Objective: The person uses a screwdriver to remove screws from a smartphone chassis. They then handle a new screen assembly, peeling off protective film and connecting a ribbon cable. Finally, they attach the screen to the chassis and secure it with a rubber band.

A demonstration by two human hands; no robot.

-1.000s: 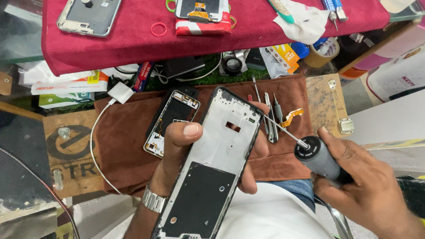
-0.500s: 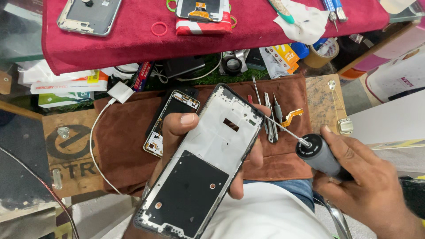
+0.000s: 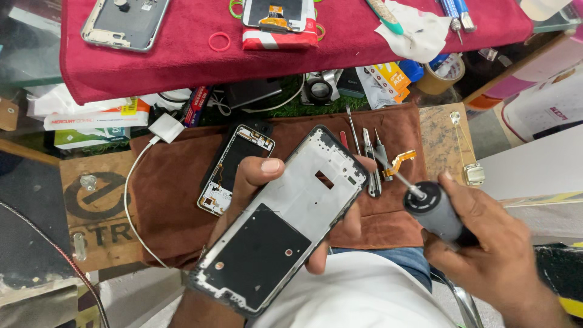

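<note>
My left hand (image 3: 255, 182) grips a bare phone mid-frame (image 3: 285, 218), white at the top and black at the bottom, tilted across my lap with my thumb on its left edge. In my right hand (image 3: 492, 249) is a dark-handled screwdriver (image 3: 431, 209). Its thin shaft points up-left to the frame's upper right edge. Behind the frame, an opened phone body (image 3: 234, 167) with exposed boards lies on a brown cloth (image 3: 176, 200). Small tools (image 3: 370, 161) and an orange flex cable (image 3: 398, 163) rest on the cloth near the screwdriver tip.
A red cloth (image 3: 364, 42) on the upper shelf carries two more phones (image 3: 124, 21), rubber rings, a tissue and tools. Boxes, a white charger (image 3: 165, 127) with its cable, a loupe and a tape roll (image 3: 443, 76) crowd the gap below it. A wooden board (image 3: 91, 206) sits left.
The phone frame has slid down and left in my left hand, then steadied. My right hand with the screwdriver has stayed in nearly the same place.
</note>
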